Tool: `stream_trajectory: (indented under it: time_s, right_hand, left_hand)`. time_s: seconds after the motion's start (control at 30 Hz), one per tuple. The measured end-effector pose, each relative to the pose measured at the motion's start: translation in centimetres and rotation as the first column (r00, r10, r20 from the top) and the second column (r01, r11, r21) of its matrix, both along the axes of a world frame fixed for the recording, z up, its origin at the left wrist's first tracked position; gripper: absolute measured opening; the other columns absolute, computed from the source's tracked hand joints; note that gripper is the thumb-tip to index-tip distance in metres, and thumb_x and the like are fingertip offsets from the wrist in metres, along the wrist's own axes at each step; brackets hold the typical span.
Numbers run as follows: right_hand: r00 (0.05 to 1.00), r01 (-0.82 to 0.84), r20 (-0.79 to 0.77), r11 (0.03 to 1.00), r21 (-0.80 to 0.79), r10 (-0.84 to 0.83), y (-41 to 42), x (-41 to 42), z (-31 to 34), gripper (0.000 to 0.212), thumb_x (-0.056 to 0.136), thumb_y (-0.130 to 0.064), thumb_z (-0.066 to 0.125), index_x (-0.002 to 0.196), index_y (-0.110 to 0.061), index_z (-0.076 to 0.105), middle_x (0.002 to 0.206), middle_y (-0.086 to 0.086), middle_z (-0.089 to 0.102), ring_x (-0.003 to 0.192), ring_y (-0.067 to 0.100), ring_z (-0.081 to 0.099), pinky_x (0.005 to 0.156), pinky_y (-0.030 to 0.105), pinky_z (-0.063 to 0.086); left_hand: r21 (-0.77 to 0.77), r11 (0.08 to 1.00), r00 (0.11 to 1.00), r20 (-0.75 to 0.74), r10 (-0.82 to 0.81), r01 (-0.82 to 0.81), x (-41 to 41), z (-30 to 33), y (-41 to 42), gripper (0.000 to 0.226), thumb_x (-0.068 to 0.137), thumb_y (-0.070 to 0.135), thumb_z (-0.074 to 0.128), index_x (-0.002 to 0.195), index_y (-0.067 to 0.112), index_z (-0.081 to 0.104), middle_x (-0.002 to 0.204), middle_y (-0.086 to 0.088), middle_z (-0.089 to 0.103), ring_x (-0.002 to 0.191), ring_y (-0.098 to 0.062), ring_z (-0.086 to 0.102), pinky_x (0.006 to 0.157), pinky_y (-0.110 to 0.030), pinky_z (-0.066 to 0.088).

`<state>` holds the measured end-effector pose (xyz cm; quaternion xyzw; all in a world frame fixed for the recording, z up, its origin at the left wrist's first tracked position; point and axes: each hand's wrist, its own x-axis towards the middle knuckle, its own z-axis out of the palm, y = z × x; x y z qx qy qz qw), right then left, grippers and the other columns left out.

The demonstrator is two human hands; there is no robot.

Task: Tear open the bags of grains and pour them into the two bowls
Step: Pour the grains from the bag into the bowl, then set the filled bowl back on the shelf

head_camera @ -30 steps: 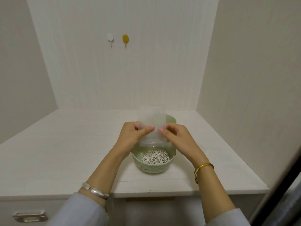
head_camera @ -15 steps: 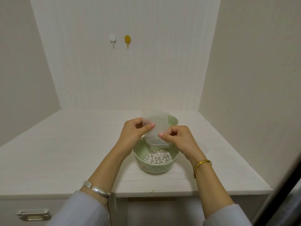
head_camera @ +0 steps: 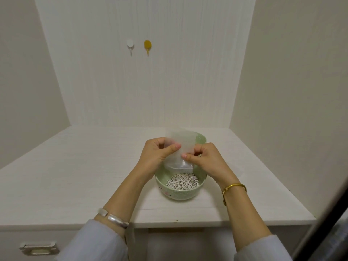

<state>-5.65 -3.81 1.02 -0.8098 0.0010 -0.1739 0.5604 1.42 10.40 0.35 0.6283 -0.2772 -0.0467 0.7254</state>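
In front of you is a white, wood-grain countertop (head_camera: 75,166) set into a pale alcove, its front edge running just above a drawer. One thing rests directly on it: a pale green bowl (head_camera: 178,193), sitting near the front edge and slightly right of centre. The bowl holds a heap of small, pale, stick-like grains (head_camera: 182,182). A second green rim (head_camera: 200,138) shows just behind it, mostly hidden.
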Motion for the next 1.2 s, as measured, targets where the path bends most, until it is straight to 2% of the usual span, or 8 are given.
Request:
stream_trajectory:
  time_s: [0.1, 0.27, 0.47, 0.73, 0.93, 1.07, 1.13, 1.2]
  right_hand:
    - [1.000, -0.012, 0.002, 1.000, -0.013, 0.012, -0.1, 0.0, -0.1, 0.020, 0.085, -0.005, 0.063, 0.091, 0.014, 0.065, 0.091, 0.032, 0.067, 0.076, 0.021, 0.058, 0.070, 0.029, 0.046]
    - [0.999, 0.030, -0.031, 0.998, -0.048, -0.031, -0.1, 0.1, 0.2, 0.014, 0.078, -0.006, 0.071, 0.073, 0.005, 0.064, 0.070, 0.013, 0.057, 0.068, 0.020, 0.050, 0.063, 0.029, 0.040]
    - [0.997, -0.016, -0.074, 1.000, 0.018, 0.017, -0.4, -0.3, 0.1, 0.014, 0.088, -0.004, 0.057, 0.080, 0.001, 0.068, 0.081, 0.024, 0.063, 0.078, 0.022, 0.054, 0.073, 0.035, 0.042]
    - [0.928, 0.373, -0.109, 0.881, 0.289, -0.357, -3.4, -0.6, -1.0, 0.033, 0.084, 0.008, 0.044, 0.058, -0.008, 0.057, 0.055, 0.011, 0.054, 0.030, 0.009, 0.045, 0.033, 0.017, 0.034]
    - [0.780, 0.620, -0.177, 0.779, 0.090, -0.601, -5.0, -0.4, -3.6, 0.017, 0.084, 0.002, 0.039, 0.078, -0.003, 0.054, 0.069, 0.013, 0.052, 0.058, 0.025, 0.047, 0.058, 0.033, 0.038]
    - [0.770, 0.594, -0.237, 0.801, -0.068, -0.592, -4.8, -0.9, -3.9, 0.025, 0.088, -0.008, 0.046, 0.064, -0.007, 0.042, 0.051, 0.008, 0.050, 0.047, 0.020, 0.046, 0.047, 0.026, 0.034]
    - [0.770, 0.560, -0.272, 0.815, -0.147, -0.577, -4.7, -1.1, -3.9, 0.029, 0.091, -0.014, 0.047, 0.064, -0.008, 0.039, 0.052, 0.008, 0.050, 0.049, 0.022, 0.047, 0.048, 0.027, 0.034]
    - [0.736, 0.541, -0.316, 0.800, -0.258, -0.599, -4.4, -1.3, -3.7, 0.017, 0.092, -0.018, 0.048, 0.087, -0.002, 0.046, 0.076, 0.014, 0.055, 0.067, 0.028, 0.052, 0.058, 0.029, 0.038]
  left_hand:
    - [-0.008, 0.999, 0.999, 0.003, 0.037, -0.037, 0.2, 0.0, 0.1, 0.006, 0.073, 0.010, 0.072, 0.069, 0.010, 0.069, 0.057, 0.007, 0.068, 0.058, -0.003, 0.062, 0.057, -0.014, 0.049]
    - [0.003, 0.999, 0.999, 0.018, 0.045, -0.045, 0.2, -0.1, -0.2, 0.013, 0.074, 0.010, 0.072, 0.063, 0.013, 0.066, 0.051, 0.010, 0.064, 0.053, 0.000, 0.059, 0.053, -0.012, 0.047]
    - [0.020, 0.999, 0.999, -0.041, 0.028, -0.027, 0.3, 0.0, -0.1, 0.009, 0.079, 0.013, 0.068, 0.070, 0.012, 0.066, 0.059, 0.009, 0.065, 0.059, -0.004, 0.059, 0.059, -0.016, 0.047]
    - [0.128, 0.985, 0.986, -0.109, 0.130, -0.115, 0.9, -1.4, 2.2, 0.010, 0.086, 0.019, 0.059, 0.082, 0.015, 0.069, 0.097, 0.002, 0.064, 0.088, -0.015, 0.058, 0.082, -0.029, 0.047]
    - [0.338, 0.941, 0.975, -0.217, 0.053, 0.024, 0.7, -2.1, 3.3, 0.016, 0.086, 0.026, 0.056, 0.093, 0.016, 0.066, 0.093, 0.001, 0.066, 0.077, -0.012, 0.062, 0.066, -0.021, 0.048]
    - [0.502, 0.847, 0.958, -0.284, -0.027, 0.173, 0.0, -2.6, 3.3, 0.021, 0.088, 0.028, 0.054, 0.098, 0.012, 0.060, 0.082, -0.005, 0.064, 0.064, -0.016, 0.058, 0.054, -0.024, 0.049]
    - [0.473, 0.845, 0.926, -0.371, -0.065, 0.248, -0.4, -2.8, 3.3, 0.025, 0.090, 0.028, 0.050, 0.103, 0.008, 0.057, 0.069, -0.006, 0.065, 0.053, -0.017, 0.058, 0.043, -0.024, 0.046]
    - [0.375, 0.866, 0.859, -0.500, -0.111, 0.331, -0.7, -3.0, 3.5, 0.030, 0.092, 0.033, 0.047, 0.105, 0.006, 0.053, 0.062, -0.010, 0.069, 0.048, -0.020, 0.063, 0.040, -0.025, 0.049]
